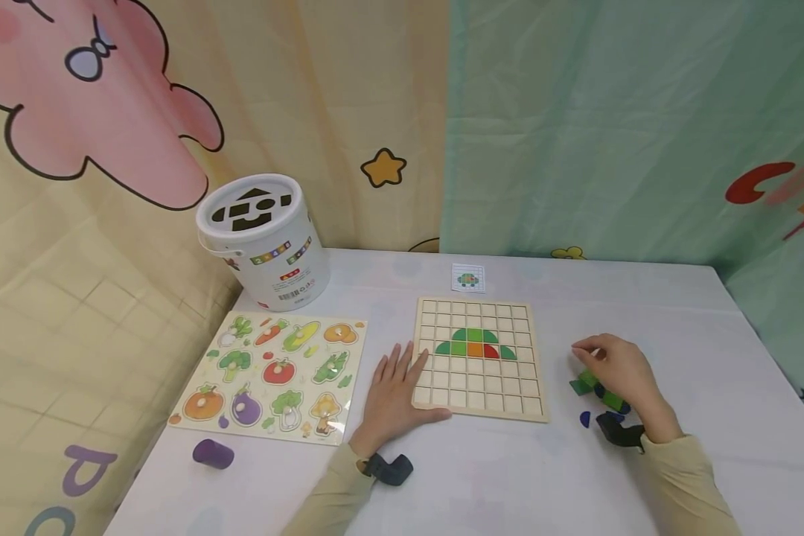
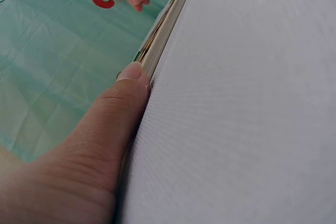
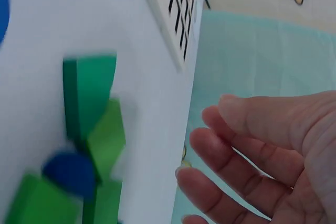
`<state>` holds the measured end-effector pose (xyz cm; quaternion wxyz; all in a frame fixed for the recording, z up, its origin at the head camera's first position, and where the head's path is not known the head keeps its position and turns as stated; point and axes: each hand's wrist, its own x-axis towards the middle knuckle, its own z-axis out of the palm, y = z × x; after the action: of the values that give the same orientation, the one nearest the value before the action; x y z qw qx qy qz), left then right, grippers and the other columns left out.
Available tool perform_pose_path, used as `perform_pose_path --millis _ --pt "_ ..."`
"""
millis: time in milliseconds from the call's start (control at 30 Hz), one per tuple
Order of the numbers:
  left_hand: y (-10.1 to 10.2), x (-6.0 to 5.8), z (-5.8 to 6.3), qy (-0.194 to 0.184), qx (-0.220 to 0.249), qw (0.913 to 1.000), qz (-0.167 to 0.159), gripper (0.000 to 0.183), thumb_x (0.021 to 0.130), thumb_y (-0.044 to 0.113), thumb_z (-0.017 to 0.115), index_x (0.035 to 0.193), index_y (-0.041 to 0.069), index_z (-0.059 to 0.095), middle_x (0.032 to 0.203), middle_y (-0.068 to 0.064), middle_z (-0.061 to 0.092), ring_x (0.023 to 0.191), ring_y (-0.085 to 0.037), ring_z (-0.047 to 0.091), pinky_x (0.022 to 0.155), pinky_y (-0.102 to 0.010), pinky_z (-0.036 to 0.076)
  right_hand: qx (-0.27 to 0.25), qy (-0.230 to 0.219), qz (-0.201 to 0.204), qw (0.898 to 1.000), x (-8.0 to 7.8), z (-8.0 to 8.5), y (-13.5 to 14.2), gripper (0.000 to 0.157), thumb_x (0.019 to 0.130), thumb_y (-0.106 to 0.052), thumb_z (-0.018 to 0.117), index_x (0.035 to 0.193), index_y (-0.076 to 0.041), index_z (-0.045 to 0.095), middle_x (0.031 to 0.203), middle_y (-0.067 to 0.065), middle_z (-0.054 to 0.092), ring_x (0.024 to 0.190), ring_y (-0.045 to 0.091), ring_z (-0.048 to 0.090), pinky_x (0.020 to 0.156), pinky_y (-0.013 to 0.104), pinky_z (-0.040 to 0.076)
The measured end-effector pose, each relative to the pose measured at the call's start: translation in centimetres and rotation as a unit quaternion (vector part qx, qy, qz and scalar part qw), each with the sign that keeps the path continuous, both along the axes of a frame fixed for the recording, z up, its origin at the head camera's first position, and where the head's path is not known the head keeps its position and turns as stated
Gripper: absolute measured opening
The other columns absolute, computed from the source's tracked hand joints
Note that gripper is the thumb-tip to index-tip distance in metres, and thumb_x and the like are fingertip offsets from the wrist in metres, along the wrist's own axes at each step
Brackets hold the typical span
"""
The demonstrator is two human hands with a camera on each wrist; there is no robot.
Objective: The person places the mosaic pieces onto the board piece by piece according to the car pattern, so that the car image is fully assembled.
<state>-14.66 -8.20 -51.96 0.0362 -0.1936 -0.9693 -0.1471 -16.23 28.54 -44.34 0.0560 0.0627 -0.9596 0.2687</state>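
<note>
My left hand (image 1: 394, 398) lies with its fingers spread at the left edge of a wooden grid board (image 1: 476, 391). Its thumb (image 2: 113, 108) runs along the board's near edge. Pieces on the grid form a green dome shape, with an orange square (image 1: 475, 349) and a red quarter-round piece (image 1: 490, 351) in its lower row. Right of the board, my right hand (image 1: 619, 365) hovers over loose green and blue blocks, fingers loosely bent and nothing between them. Among these blocks are a dark green quarter-round block (image 3: 89, 95) and a blue half-round block (image 1: 585, 419).
A small picture card (image 1: 468, 278) lies behind the board. To the left are a vegetable puzzle board (image 1: 254, 372) and a purple cylinder (image 1: 213, 453). A white bucket (image 1: 278, 260) with a shape-hole lid stands at the back left, near the curtain (image 1: 576, 149).
</note>
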Motion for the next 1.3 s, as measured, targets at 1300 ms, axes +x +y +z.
perform_pose_path --millis 1300 --pt "-0.1 0.1 0.0 0.020 0.017 0.9996 -0.007 0.106 0.071 0.082 0.051 0.151 0.016 0.028 0.157 -0.010 0.016 0.143 -0.030 0.008 0.113 -0.046 0.010 0.035 -0.099 -0.110 0.988 1.9 -1.6 6.5 0.034 0.084 -0.015 0.069 0.102 0.013 0.062 0.085 0.023 0.060 0.076 0.036 0.053 0.061 0.044 0.042"
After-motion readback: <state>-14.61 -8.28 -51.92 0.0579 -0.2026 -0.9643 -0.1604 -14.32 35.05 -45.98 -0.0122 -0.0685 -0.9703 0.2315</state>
